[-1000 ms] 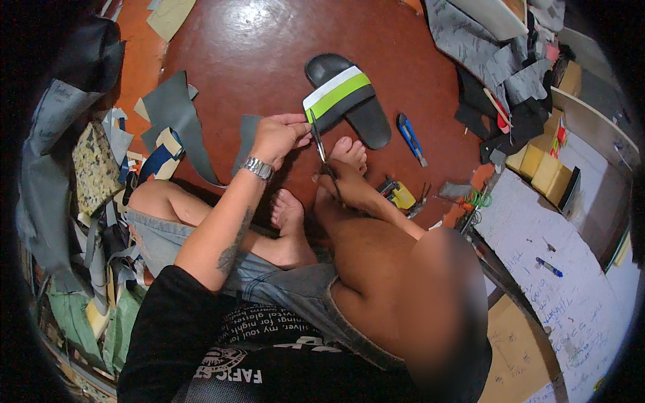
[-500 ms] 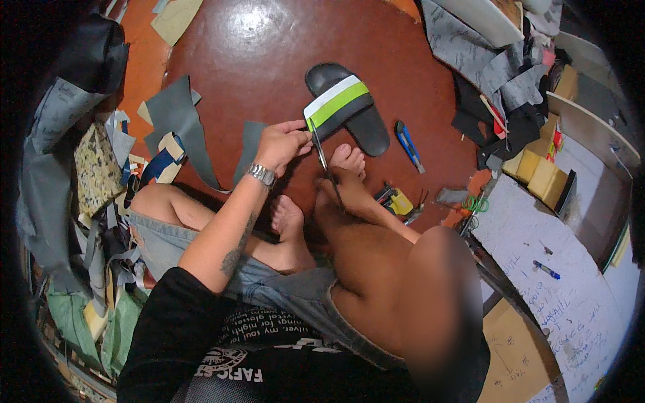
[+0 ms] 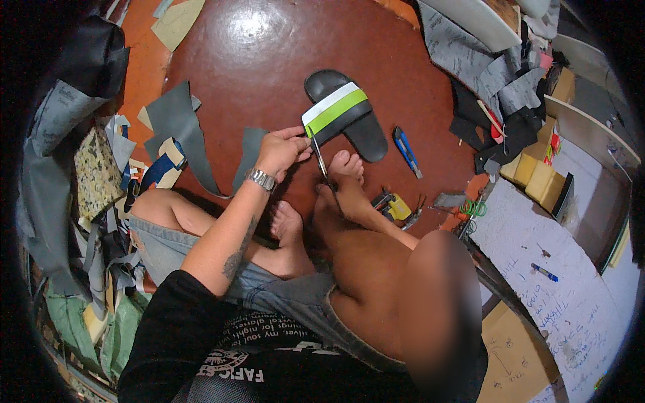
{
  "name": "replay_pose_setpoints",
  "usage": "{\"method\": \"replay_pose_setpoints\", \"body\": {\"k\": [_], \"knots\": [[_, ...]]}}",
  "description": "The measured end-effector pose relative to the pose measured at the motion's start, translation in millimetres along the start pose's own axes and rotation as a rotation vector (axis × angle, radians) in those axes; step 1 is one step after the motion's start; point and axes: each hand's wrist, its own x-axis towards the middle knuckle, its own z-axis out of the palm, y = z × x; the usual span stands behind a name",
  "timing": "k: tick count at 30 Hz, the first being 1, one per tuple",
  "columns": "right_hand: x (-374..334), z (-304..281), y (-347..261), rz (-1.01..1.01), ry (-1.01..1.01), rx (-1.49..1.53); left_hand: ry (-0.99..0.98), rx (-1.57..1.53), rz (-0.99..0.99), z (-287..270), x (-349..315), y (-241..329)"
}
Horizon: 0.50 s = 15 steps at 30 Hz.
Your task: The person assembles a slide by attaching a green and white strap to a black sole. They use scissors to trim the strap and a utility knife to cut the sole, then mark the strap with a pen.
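Observation:
A black slide sandal (image 3: 367,138) lies on the floor, with a white and bright green striped strap (image 3: 329,115) across it. My left hand (image 3: 285,151), with a metal watch at the wrist, is closed at the strap's near left corner, fingertips pinching its edge. A pair of scissors (image 3: 321,160) points away from me, its tips at that same corner beside my left fingertips. My right hand (image 3: 326,203), low and in shadow next to my foot, is closed round the scissors' handle end. Its fingers are partly hidden.
A blue utility knife (image 3: 406,152) lies right of the sandal, and a yellow-and-black tool (image 3: 398,207) nearer me. Grey material scraps (image 3: 176,121) lie at left. More scraps (image 3: 517,87) pile up at far right, beside a white written-on board (image 3: 537,248).
The sandal shifts slightly in the picture, its far end a little lower. The scissors stay at the strap's corner, and both hands keep nearly the same place.

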Motion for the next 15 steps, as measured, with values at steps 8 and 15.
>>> {"method": "replay_pose_setpoints", "body": {"k": [8,15], "knots": [[0.1,2.8,-2.4,-0.018,0.042,-0.02,0.023,-0.001,0.029,0.3,0.5,-4.6],[0.6,5.2,5.3,-0.017,0.074,-0.058,0.025,-0.001,0.024,1.3,0.4,-2.8]]}}
